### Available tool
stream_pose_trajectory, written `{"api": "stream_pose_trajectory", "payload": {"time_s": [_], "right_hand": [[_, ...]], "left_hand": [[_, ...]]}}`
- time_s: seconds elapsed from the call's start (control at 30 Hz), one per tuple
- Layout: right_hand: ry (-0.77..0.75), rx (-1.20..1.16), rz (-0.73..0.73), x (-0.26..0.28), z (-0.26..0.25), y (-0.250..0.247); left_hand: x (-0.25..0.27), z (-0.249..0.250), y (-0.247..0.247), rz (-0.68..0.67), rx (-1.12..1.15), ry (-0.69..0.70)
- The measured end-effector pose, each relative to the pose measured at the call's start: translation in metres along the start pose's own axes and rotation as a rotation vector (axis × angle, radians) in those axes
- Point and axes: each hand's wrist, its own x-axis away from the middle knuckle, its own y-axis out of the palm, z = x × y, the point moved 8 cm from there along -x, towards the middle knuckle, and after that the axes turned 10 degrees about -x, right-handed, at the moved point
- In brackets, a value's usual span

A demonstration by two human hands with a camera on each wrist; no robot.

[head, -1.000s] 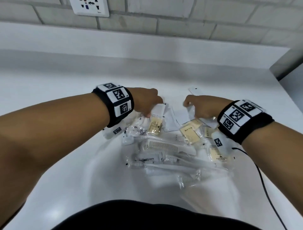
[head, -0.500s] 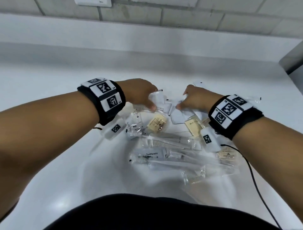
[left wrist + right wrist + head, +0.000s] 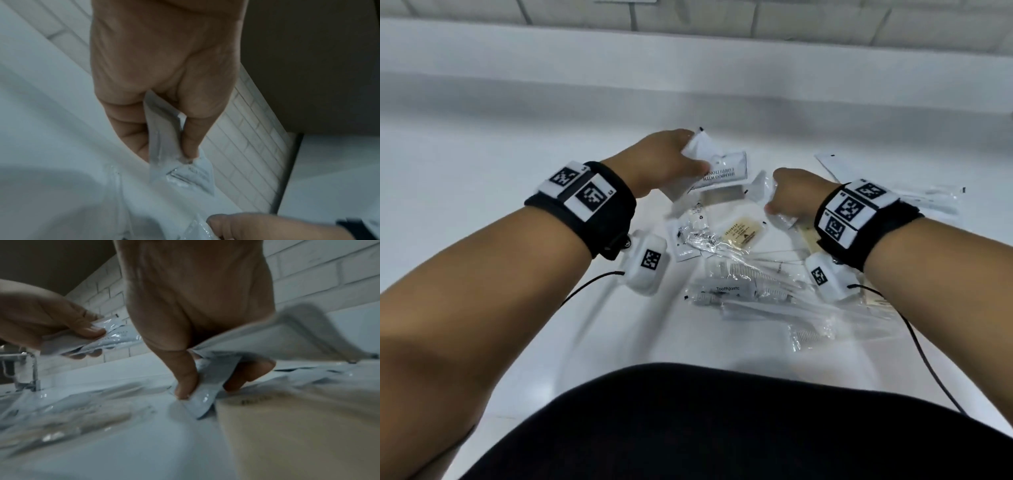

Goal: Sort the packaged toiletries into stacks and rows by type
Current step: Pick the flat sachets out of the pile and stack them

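Item 1: left hand (image 3: pixel 664 161), far left of pile. Fingers (image 3: pixel 131 129) and thumb pinched on white sachets (image 3: pixel 717 164), held raised off tabletop (image 3: pixel 482 144); printed one faces up, text side-on. Vs 0.5 s ago: hand higher and farther, sachets lifted clear of heap.

Item 2: right hand (image 3: pixel 796 195), right of centre. Fingers (image 3: pixel 186 382) curled, thumb and forefinger nipping a clear-wrapped packet (image 3: pixel 203 395) at tabletop level; another flat white packet (image 3: pixel 277 340) rests across palm side. Vs earlier: approx same spot, grip unchanged.

Item 3: loose pile, mid tabletop between wrists and nearer. Incl. tan soap packet (image 3: pixel 743 234), comb in clear wrap (image 3: pixel 746 270), toothpaste kit (image 3: pixel 729 291), second comb (image 3: pixel 808 334) nearest body, long clear-wrapped pcs (image 3: pixel 928 195) far right. Unsorted, overlapping. Layout much as before.

Item 4: wrist bands w/ marker tags, both arms; cables trail toward near edge
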Motion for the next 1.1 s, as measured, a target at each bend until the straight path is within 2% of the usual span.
{"api": "stream_pose_trajectory", "payload": {"time_s": [0.07,0.27,0.33,0.4,0.47,0.53,0.63,0.7,0.73,0.8,0.9,0.97,1.03,1.1], "right_hand": [[-0.017,-0.254,0.029,0.001,0.008,-0.009],[-0.101,-1.390,0.165,0.014,0.038,-0.052],[-0.105,-1.595,0.189,0.024,0.044,-0.060],[-0.082,-1.648,0.214,0.033,0.051,-0.062],[0.021,-1.606,0.239,0.038,0.061,-0.055],[0.057,-1.421,0.154,0.048,0.059,-0.042],[-0.091,-0.721,-0.039,0.074,0.032,-0.008],[-0.214,-0.242,-0.184,0.089,0.014,0.031],[-0.245,-0.081,-0.190,0.090,0.012,0.041],[-0.229,0.030,-0.094,0.084,0.014,0.036],[-0.167,0.025,-0.013,0.078,0.037,0.008],[-0.121,-0.022,-0.027,0.080,0.059,-0.005],[-0.114,0.047,-0.043,0.086,0.076,-0.011],[-0.131,0.115,-0.132,0.095,0.084,0.002]], "left_hand": [[0.008,-0.010,-0.004,0.015,0.204,-0.027],[0.026,-0.026,-0.003,0.027,0.545,-0.104],[0.032,-0.025,0.004,0.002,0.600,-0.101],[0.036,-0.026,0.010,-0.002,0.698,-0.101],[0.039,-0.029,0.013,0.029,0.762,-0.140],[0.043,-0.026,0.018,0.015,0.661,-0.127],[0.049,-0.013,0.025,-0.026,0.316,-0.077],[0.050,-0.004,0.028,0.000,0.065,-0.039],[0.050,0.001,0.031,0.008,-0.023,-0.020],[0.050,0.006,0.038,0.003,-0.113,-0.005],[0.050,0.013,0.047,-0.035,-0.177,0.025],[0.055,0.023,0.055,-0.087,-0.319,0.105],[0.063,0.034,0.074,-0.181,-0.492,0.231],[0.073,0.036,0.102,-0.297,-0.641,0.314]]}}
